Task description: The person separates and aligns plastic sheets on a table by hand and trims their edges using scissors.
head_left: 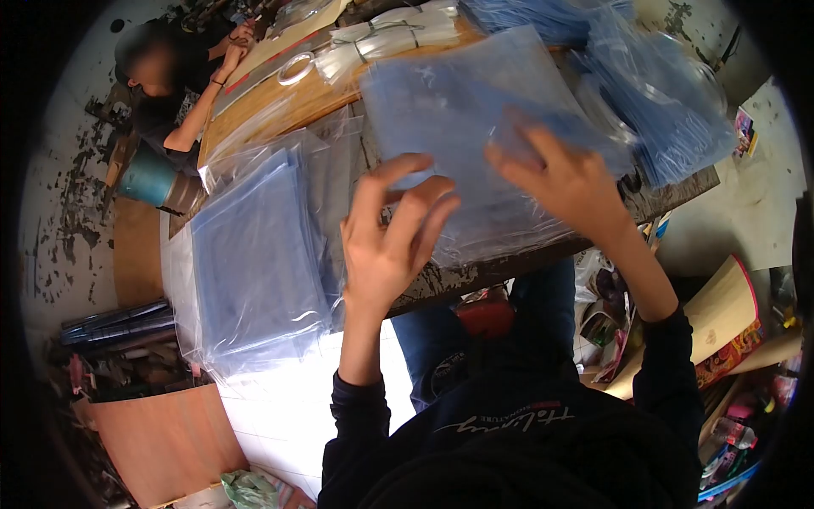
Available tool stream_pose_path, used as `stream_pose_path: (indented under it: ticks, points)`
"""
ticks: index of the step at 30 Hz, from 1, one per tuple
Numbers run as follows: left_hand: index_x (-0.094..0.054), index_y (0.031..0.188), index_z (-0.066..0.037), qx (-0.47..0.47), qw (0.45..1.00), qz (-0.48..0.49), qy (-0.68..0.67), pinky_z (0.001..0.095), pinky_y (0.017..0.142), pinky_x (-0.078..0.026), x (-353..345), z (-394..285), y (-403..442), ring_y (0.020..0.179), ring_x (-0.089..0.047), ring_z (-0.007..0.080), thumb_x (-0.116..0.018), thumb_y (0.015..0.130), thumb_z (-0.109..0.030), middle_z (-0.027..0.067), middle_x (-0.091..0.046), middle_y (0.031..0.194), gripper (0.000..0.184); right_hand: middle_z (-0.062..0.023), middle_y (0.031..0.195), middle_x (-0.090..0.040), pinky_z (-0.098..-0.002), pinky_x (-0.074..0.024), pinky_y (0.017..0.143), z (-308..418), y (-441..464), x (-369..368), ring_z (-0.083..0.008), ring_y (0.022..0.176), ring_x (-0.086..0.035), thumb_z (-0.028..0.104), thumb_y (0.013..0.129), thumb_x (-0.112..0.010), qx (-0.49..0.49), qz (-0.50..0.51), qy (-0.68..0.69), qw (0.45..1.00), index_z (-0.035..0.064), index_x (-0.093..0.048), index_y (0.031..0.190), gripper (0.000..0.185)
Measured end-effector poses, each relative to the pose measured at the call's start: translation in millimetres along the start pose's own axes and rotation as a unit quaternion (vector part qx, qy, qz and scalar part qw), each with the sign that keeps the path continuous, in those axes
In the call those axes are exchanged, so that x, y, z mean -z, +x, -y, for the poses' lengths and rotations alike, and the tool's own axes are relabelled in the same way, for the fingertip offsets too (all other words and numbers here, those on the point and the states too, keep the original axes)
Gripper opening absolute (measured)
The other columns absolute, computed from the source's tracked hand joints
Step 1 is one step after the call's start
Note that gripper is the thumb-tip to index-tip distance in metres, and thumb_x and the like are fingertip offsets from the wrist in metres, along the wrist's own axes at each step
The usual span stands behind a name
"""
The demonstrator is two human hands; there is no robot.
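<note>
Clear bluish plastic is spread all over the worktop [445, 287] rn, and the work looks midway at best, tho that's judged from the layout only. Loose plastic sheets [449, 93] are laid in front of the person, right under both hands. Some layers aren't lined up w/ each other and the near edge is crinkled, so that lot prob can't be counted as done yet.

On the person's left, a squarer pile [254, 254] can be seen, stacked flat w/ clear film sticking out around it. If anything's been finished, that's the likeliest spot imo, but done vs waiting can't be told for sure. On the right, a thick blue stack [670, 119] is set near the worktop's corner, and another blue pile [543, 21] is placed at the far side. Neither is being touched, so plenty of material might be left, afaict.

Re hands: the left hand [386, 229] is held over the left part of the sheets, fingers curled and spread, nothing visibly gripped. The right hand [577, 182] is blurred, fingers apart too; whether the plastic's being touched can't be made out.

Tied bundles of whitish strips [381, 42] and a ring-shaped roll [295, 68] are parked beyond, out of these hands' grip. At far left a co-worker's forearm [199, 107] is seen, busy w/ smth unclear.
</note>
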State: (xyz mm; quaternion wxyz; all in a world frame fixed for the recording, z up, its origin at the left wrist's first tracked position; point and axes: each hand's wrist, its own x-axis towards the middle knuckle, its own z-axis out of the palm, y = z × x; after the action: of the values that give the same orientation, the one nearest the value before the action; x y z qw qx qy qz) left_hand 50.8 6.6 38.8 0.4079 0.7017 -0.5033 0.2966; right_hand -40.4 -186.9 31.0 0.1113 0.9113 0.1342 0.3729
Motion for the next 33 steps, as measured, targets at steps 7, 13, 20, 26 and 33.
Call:
stream_pose_path:
  ticks: [7, 13, 20, 26, 33]
  points:
    - [-0.064, 0.088, -0.009, -0.016, 0.953, 0.3, 0.05, 0.0348, 0.069, -0.049, 8, 17, -21, 0.083, -0.06, 0.021, -0.074, 0.065, -0.022, 0.0046, -0.06, 0.097, 0.029, -0.0066, 0.118, -0.051, -0.0206, -0.0516, 0.053, -8, 3, 18, -0.0126, 0.081, -0.061, 0.007, 0.075, -0.059, 0.017, 0.07, -0.032, 0.997, 0.0207, -0.062, 0.108, 0.035]
    - [-0.063, 0.083, -0.007, 0.009, 0.947, 0.305, 0.097, 0.0295, 0.065, -0.049, 8, 7, -12, 0.077, -0.061, 0.021, -0.069, 0.072, -0.014, 0.006, -0.063, 0.091, 0.015, -0.0073, 0.116, -0.053, -0.025, -0.053, 0.059, 12, -10, 4, -0.0175, 0.076, -0.062, 0.014, 0.074, -0.059, 0.027, 0.061, 0.091, 0.994, 0.0151, -0.061, 0.101, 0.027]
    - [-0.063, 0.089, -0.011, -0.079, 0.989, 0.124, 0.003, 0.0348, 0.075, -0.047, 9, 7, 0, 0.086, -0.058, 0.0203, -0.073, 0.062, -0.016, 0.002, -0.058, 0.099, 0.029, -0.0071, 0.115, -0.053, -0.027, -0.0539, 0.06, -14, 7, 20, -0.0173, 0.074, -0.062, 0.013, 0.072, -0.063, -0.106, 0.052, -0.039, 0.992, 0.0198, -0.061, 0.107, 0.036]
    - [-0.065, 0.096, -0.008, 0.029, 0.931, 0.362, -0.031, 0.0355, 0.076, -0.049, 8, 15, -16, 0.09, -0.06, 0.0272, -0.072, 0.066, -0.024, 0.0087, -0.061, 0.102, 0.035, -0.0078, 0.122, -0.05, -0.0245, -0.0542, 0.061, -4, -10, 15, -0.0166, 0.079, -0.063, 0.017, 0.072, -0.064, 0.023, 0.068, 0.039, 0.997, 0.0238, -0.061, 0.11, 0.039]
    - [-0.066, 0.096, -0.009, 0.039, 0.91, 0.405, -0.077, 0.034, 0.067, -0.05, 14, 19, -8, 0.07, -0.063, 0.0276, -0.07, 0.071, -0.014, 0.0122, -0.065, 0.083, 0.025, -0.0089, 0.117, -0.051, -0.0381, -0.0508, 0.077, 21, -19, 7, -0.026, 0.095, -0.057, 0.031, 0.064, -0.068, 0.001, 0.101, 0.07, 0.992, 0.0193, -0.062, 0.085, 0.025]
